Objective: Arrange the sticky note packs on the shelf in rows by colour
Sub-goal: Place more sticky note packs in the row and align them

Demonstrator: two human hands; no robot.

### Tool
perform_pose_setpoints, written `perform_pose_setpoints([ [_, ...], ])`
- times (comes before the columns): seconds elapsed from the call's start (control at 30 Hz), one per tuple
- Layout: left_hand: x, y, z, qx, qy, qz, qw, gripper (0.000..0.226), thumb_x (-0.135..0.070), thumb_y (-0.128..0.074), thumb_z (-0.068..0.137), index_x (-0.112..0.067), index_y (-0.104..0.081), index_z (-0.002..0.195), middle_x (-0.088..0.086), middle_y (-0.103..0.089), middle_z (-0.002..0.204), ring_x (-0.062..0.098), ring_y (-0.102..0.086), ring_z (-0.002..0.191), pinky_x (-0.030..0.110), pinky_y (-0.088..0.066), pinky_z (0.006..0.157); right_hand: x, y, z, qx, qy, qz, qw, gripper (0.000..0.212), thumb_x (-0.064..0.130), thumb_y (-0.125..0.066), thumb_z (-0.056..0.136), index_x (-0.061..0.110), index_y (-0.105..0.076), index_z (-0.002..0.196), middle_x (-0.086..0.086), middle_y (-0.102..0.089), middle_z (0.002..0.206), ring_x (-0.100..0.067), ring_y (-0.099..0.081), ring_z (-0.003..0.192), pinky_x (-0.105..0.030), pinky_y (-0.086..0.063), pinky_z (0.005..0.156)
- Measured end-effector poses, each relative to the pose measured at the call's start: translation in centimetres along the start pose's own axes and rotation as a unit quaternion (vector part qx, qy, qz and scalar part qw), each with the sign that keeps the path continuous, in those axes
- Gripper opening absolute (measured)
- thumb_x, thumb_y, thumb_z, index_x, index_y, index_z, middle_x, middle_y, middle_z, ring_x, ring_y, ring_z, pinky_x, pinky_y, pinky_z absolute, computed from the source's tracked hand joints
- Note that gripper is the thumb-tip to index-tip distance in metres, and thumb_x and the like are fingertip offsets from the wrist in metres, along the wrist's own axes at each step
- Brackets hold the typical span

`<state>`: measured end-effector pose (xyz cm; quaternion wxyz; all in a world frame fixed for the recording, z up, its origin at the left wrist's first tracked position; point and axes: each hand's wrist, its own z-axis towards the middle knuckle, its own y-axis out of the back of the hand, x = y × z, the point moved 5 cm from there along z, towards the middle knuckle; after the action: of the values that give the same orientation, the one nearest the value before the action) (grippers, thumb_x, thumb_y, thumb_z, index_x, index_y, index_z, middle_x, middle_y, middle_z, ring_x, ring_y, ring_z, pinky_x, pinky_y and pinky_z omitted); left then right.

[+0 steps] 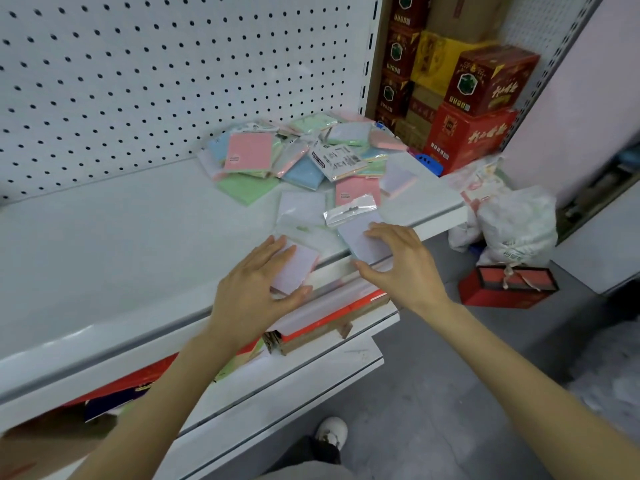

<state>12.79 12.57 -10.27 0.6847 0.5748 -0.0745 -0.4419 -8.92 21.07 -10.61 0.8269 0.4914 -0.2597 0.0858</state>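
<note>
A loose heap of sticky note packs (298,150) in pink, blue, green and lilac lies at the back right of the white shelf (121,244). My left hand (256,289) grips a lilac pack (296,268) at the shelf's front edge, thumb under its near corner. My right hand (398,261) holds a second lilac pack (360,237) in a clear hang-tab sleeve, fingers on top, thumb at its near edge. Another pale lilac pack (301,209) lies just behind them, with a pink pack (356,190) beside it.
A white pegboard (156,81) backs the shelf. Red and yellow cartons (467,98) are stacked to the right. White plastic bags (512,223) and a red box (509,285) sit on the grey floor. A lower shelf holds red and brown boxes (329,327).
</note>
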Motion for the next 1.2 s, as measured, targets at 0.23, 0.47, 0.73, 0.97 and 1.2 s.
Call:
perform_pose_setpoints([
  [0.23, 0.2, 2.6, 0.1, -0.032, 0.155, -0.279, 0.947, 0.046, -0.037, -0.075, 0.076, -0.023, -0.067, 0.118, -0.014, -0.064, 0.120, -0.005, -0.057, 0.109, 0.019, -0.042, 0.102, 0.5, 2.0, 0.0, -0.024, -0.179, 0.321, 0.930, 0.017, 0.018, -0.068, 0.082, 0.028, -0.071, 0.096, 0.017, -0.069, 0.100, 0.003, -0.060, 0.098, -0.010, -0.043, 0.082],
  [0.47, -0.9, 4.5, -3.4, -0.041, 0.360, -0.721, 0.591, 0.027, -0.036, -0.045, 0.096, -0.018, -0.061, 0.107, 0.008, -0.066, 0.114, 0.025, -0.059, 0.109, 0.047, -0.043, 0.100, 6.1, 0.7, -3.4, 0.078, -0.329, 0.750, 0.569, 0.028, 0.030, -0.058, 0.083, 0.011, -0.064, 0.102, -0.015, -0.058, 0.117, -0.039, -0.049, 0.105, -0.048, -0.031, 0.107],
  [0.73, -1.0, 6.2, -10.4, -0.004, 0.404, -0.828, 0.389, 0.063, -0.053, -0.047, 0.087, 0.000, -0.065, 0.116, 0.013, -0.068, 0.117, 0.030, -0.065, 0.106, 0.044, -0.046, 0.099, 13.5, -4.5, -8.3, 0.201, -0.405, 0.764, 0.460, 0.061, 0.050, -0.062, 0.085, 0.019, -0.048, 0.136, -0.036, -0.056, 0.120, -0.048, -0.052, 0.117, -0.052, -0.040, 0.101],
  [0.97, 5.1, 10.1, -16.2, -0.120, 0.429, -0.759, 0.475, 0.045, -0.035, -0.054, 0.088, -0.013, -0.057, 0.127, 0.010, -0.066, 0.121, 0.026, -0.062, 0.113, 0.043, -0.039, 0.106, 19.2, -9.1, -9.2, 0.195, -0.317, 0.725, 0.579, 0.041, 0.033, -0.048, 0.094, 0.012, -0.054, 0.128, -0.010, -0.065, 0.118, -0.021, -0.064, 0.099, -0.028, -0.056, 0.066],
  [1.2, 11.5, 16.4, -20.0, -0.157, 0.430, -0.735, 0.501, 0.035, -0.035, -0.054, 0.088, -0.015, -0.065, 0.115, 0.002, -0.072, 0.108, 0.014, -0.070, 0.091, 0.026, -0.055, 0.066, 28.8, -12.4, -8.6, 0.257, -0.253, 0.674, 0.645, 0.032, 0.015, -0.054, 0.092, 0.009, -0.058, 0.123, -0.009, -0.067, 0.117, -0.023, -0.064, 0.108, -0.033, -0.053, 0.090],
])
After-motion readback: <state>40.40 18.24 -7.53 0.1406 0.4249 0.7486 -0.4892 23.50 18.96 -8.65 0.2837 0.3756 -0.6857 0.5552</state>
